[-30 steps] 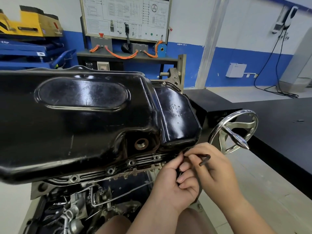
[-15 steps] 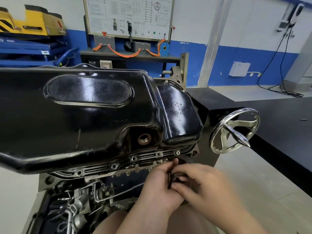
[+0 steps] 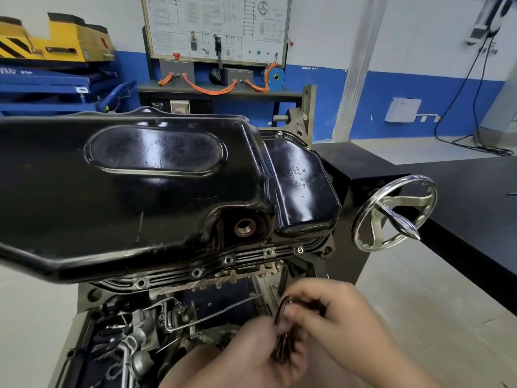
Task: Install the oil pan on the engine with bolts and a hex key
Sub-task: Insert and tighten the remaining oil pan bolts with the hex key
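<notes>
Though seated dome-up on the upturned engine [image 3: 145, 331], may yet seal unevenly: oil pan [image 3: 140, 191], flange bolts [image 3: 228, 259] of untellable tightness, trouble if cinched hard at one end first. Below the flange, lower right: left hand [image 3: 251, 351] and right hand [image 3: 341, 317], fingers [image 3: 300, 317] curled, pinching the hex key [image 3: 281, 317] between them, apart from every bolt. Risks dropping it into the open engine clutter beneath. Risks rounding a bolt socket if entered crooked or only half-seated.
</notes>
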### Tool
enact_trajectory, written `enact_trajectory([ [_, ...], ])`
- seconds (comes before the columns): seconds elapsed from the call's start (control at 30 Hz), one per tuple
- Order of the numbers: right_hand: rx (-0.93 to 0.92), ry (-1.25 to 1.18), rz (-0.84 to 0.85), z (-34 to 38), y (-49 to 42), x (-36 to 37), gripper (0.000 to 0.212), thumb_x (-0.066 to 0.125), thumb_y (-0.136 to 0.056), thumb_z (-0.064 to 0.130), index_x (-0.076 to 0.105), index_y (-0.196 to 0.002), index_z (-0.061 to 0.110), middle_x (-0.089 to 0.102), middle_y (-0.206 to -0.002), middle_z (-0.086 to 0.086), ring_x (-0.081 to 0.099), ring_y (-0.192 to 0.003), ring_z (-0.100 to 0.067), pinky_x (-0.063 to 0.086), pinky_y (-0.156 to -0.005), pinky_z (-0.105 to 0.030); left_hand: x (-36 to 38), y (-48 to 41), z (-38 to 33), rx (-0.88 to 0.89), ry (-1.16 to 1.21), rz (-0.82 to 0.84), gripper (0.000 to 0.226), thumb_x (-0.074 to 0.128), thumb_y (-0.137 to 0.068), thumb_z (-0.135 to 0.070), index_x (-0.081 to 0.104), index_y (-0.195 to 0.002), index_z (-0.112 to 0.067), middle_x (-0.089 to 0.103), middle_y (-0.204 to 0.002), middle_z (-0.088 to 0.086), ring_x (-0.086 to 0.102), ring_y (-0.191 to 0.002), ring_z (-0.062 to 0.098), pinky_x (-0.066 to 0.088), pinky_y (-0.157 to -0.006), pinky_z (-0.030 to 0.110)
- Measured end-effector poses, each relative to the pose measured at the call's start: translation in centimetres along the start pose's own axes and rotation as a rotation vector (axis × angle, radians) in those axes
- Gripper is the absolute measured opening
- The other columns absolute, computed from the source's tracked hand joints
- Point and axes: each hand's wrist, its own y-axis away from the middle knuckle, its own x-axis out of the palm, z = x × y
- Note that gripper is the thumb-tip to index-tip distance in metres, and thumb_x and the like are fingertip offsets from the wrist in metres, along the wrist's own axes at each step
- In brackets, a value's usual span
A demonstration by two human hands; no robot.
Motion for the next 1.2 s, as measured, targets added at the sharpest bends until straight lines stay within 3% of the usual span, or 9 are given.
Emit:
enact_trajectory([
  [0.1, 0.062, -0.154, -0.096, -0.8, 0.0, 0.6, 0.015, 0.059, -0.086, 0.019, 0.067, -0.086, 0.031, 0.066, -0.068, 0.009, 0.061, -0.062, -0.005, 0.057, -0.066, -0.040, -1.1, -0.3, 0.3, -0.098, -0.075, 0.037, 0.049, 0.042, -0.094, -0.013, 0.064, -0.050, -0.006, 0.037, -0.052, 0.002, 0.029, -0.034, 0.010, 0.020, -0.031, 0.010],
  [0.17, 0.085, -0.168, -0.157, -1.3, -0.2, 1.1, 0.022, 0.058, -0.090, 0.009, 0.066, -0.086, 0.030, 0.067, -0.067, 0.010, 0.062, -0.063, -0.005, 0.056, -0.069, -0.043, -0.8, -0.2, 0.0, -0.113, -0.041, 0.063, 0.041, 0.049, -0.090, -0.017, 0.061, -0.052, -0.012, 0.030, -0.050, -0.002, 0.022, -0.031, 0.007, 0.014, -0.029, 0.010],
  [0.27, 0.073, -0.164, -0.253, -1.6, -0.7, 1.7, 0.022, 0.061, -0.088, 0.005, 0.064, -0.084, 0.026, 0.066, -0.067, 0.008, 0.062, -0.065, -0.007, 0.053, -0.070, -0.031, 0.2, 0.0, -0.8, -0.032, 0.079, 0.054, 0.020, 0.060, -0.077, -0.024, 0.057, -0.059, -0.015, 0.024, -0.044, -0.005, 0.017, -0.028, 0.005, 0.011, -0.029, 0.007],
  [0.4, 0.019, -0.167, -0.318, -1.6, -1.3, 1.7, 0.016, 0.068, -0.083, 0.004, 0.067, -0.075, 0.018, 0.064, -0.072, 0.004, 0.060, -0.071, -0.008, 0.044, -0.064, -0.016, 0.9, -0.2, -1.5, 0.076, 0.223, 0.043, 0.021, 0.062, -0.076, -0.027, 0.065, -0.061, -0.013, 0.023, -0.041, -0.006, 0.017, -0.026, 0.005, 0.011, -0.027, 0.006],
  [0.5, -0.015, -0.183, -0.333, -1.6, -1.8, 1.7, 0.021, 0.070, -0.080, 0.002, 0.072, -0.072, 0.021, 0.059, -0.074, 0.005, 0.058, -0.074, -0.007, 0.042, -0.066, -0.013, 1.5, -0.4, -1.8, 0.107, 0.251, 0.052, 0.021, 0.062, -0.073, -0.022, 0.061, -0.055, -0.012, 0.025, -0.040, -0.006, 0.017, -0.025, 0.004, 0.010, -0.026, 0.008],
  [0.83, -0.128, -0.269, -0.548, -0.9, -1.7, 0.4, 0.031, 0.047, -0.091, 0.028, 0.073, -0.076, 0.022, 0.064, -0.080, 0.012, 0.061, -0.079, -0.002, 0.041, -0.069, -0.007, 1.9, -1.0, -3.2, 0.229, 0.361, 0.066, 0.022, 0.068, -0.071, -0.022, 0.063, -0.051, -0.012, 0.028, -0.041, -0.008, 0.020, -0.026, 0.004, 0.012, -0.026, 0.011],
  [0.97, -0.105, -0.268, -0.598, -0.5, -1.0, -0.5, 0.041, 0.039, -0.087, 0.054, 0.069, -0.076, 0.030, 0.057, -0.056, -0.005, 0.049, -0.049, -0.004, 0.036, -0.049, -0.013, 1.6, -1.2, -3.3, 0.216, 0.396, 0.074, 0.018, 0.067, -0.074, -0.023, 0.068, -0.060, -0.012, 0.029, -0.041, -0.008, 0.020, -0.026, 0.005, 0.013, -0.027, 0.011],
  [1.07, -0.171, -0.313, -0.644, -0.2, -0.6, -0.8, 0.034, 0.045, -0.088, 0.047, 0.068, -0.074, 0.026, 0.067, -0.066, -0.003, 0.062, -0.059, -0.006, 0.046, -0.058, -0.011, 1.4, -1.6, -3.4, 0.199, 0.427, 0.080, 0.016, 0.068, -0.074, -0.023, 0.067, -0.062, -0.012, 0.030, -0.041, -0.008, 0.020, -0.026, 0.005, 0.014, -0.027, 0.011],
  [1.2, -0.255, -0.252, -0.677, -0.1, -0.3, -0.8, 0.029, 0.045, -0.091, 0.036, 0.067, -0.078, 0.021, 0.069, -0.071, 0.006, 0.067, -0.068, -0.004, 0.045, -0.063, -0.005, 1.4, -1.9, -3.4, 0.179, 0.447, 0.099, 0.011, 0.068, -0.072, -0.023, 0.067, -0.068, -0.012, 0.030, -0.041, -0.008, 0.021, -0.027, 0.006, 0.014, -0.027, 0.012],
])
